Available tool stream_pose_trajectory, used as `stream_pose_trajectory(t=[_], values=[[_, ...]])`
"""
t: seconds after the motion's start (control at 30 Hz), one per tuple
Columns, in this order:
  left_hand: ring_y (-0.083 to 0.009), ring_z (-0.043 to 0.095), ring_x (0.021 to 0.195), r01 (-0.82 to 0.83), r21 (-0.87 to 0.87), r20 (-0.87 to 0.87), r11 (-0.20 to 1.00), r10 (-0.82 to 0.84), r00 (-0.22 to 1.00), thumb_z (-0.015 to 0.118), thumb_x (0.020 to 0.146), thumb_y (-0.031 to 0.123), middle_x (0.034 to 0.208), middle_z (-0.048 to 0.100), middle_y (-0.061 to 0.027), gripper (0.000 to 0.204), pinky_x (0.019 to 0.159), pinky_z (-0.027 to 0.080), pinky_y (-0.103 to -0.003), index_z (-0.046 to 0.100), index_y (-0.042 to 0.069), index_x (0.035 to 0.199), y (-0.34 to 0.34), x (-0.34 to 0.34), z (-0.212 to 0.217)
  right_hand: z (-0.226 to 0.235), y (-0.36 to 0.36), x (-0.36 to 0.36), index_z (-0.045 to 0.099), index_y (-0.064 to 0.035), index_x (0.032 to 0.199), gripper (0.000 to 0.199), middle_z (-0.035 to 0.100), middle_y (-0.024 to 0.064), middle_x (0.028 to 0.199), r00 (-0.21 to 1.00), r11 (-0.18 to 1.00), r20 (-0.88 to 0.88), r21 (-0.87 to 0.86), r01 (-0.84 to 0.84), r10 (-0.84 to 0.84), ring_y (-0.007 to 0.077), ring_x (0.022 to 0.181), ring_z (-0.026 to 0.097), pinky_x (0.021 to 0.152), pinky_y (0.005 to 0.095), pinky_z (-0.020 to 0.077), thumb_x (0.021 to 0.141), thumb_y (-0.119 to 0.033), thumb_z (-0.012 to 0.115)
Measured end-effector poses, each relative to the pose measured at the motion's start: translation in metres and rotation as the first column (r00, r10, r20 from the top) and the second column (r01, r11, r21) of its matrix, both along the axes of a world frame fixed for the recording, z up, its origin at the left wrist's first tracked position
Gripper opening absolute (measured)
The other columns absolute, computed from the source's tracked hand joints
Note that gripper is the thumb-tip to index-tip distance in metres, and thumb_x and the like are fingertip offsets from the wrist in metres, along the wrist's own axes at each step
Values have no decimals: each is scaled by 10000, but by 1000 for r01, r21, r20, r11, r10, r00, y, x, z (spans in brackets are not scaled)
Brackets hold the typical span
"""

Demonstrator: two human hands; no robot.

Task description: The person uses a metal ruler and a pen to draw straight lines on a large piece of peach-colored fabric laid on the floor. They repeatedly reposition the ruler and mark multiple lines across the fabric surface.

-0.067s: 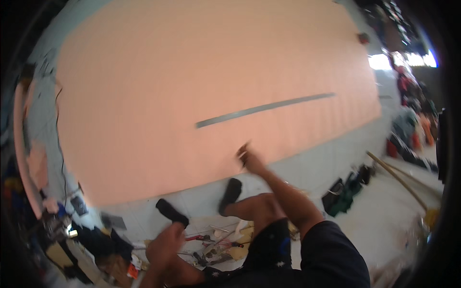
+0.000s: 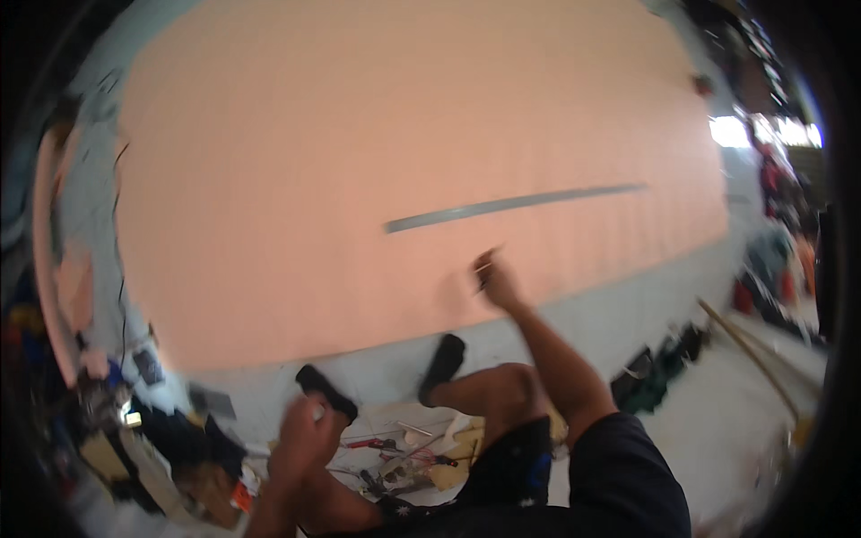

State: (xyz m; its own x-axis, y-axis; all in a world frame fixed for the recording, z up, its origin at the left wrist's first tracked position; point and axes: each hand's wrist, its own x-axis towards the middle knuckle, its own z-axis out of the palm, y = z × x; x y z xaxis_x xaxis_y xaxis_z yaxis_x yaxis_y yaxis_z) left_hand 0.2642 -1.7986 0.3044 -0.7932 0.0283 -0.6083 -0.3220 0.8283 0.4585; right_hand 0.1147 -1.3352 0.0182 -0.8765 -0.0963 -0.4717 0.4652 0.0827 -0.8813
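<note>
On the broad peach sheet (image 2: 287,206), a long grey strip (image 2: 516,204) is laid flat, its long axis run nearly crosswise in the view, with the left end set lower and the right end tilted up and away. Above the sheet's near part, a slim implement (image 2: 484,266) is carried in the right hand (image 2: 499,283); it is seen steeply slanted, one end directed up and to the right, the other down and to the left, though which end is the working tip cannot be told through the blur.

Compared with the earlier frame, the whole scene is shifted slightly rightward, the right hand is brought a little closer to the strip, and the left hand (image 2: 307,435) is raised toward the dark sock (image 2: 326,394) on the left foot.

By the right fingers the implement is pinched, its ends shown on either side of the grip; the strip is left untouched, just beyond that hand. The left fingers are seen blurred and bent, and whether they are closed on anything cannot be told.
</note>
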Motion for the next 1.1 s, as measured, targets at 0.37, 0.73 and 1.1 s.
stream_pose_trajectory(t=[0.37, 0.73, 1.1], values=[[-383, 622, 1008, 216, 87, -76, 972, -210, 975, 657, 949, 381, 1090, 646, -187, 515, 893, 492, -464, 586, 41, 1329, -62, -79, -64, -97, 65, -123, 508, -14, 1099, 376, 605, 173, 943, 953, 449, -274, 873, 190, 128, 387, 956, 581, 863, 469, 458, 1036, -379, 569], [-276, 652, 1062, 292, 183, 6, 939, -298, 955, 734, 929, 349, 1194, 659, -142, 534, 954, 515, -389, 594, 68, 1361, -97, -109, -89, -90, -66, -99, 588, -88, 923, 255, 709, 101, 913, 842, 454, -439, 848, 274, 312, 287, 841, 667, 871, 486, 444, 977, -336, 620], [-365, 553, 1259, 180, -52, -98, 982, -184, 978, 727, 932, 343, 1379, 531, -264, 640, 1054, 468, -445, 508, 7, 1430, -120, -188, -241, -37, -172, -54, 581, -68, 1022, 256, 690, 157, 1087, 529, 808, -686, 589, 1, 499, 328, 1004, 665, 929, 465, 472, 941, -278, 702]])
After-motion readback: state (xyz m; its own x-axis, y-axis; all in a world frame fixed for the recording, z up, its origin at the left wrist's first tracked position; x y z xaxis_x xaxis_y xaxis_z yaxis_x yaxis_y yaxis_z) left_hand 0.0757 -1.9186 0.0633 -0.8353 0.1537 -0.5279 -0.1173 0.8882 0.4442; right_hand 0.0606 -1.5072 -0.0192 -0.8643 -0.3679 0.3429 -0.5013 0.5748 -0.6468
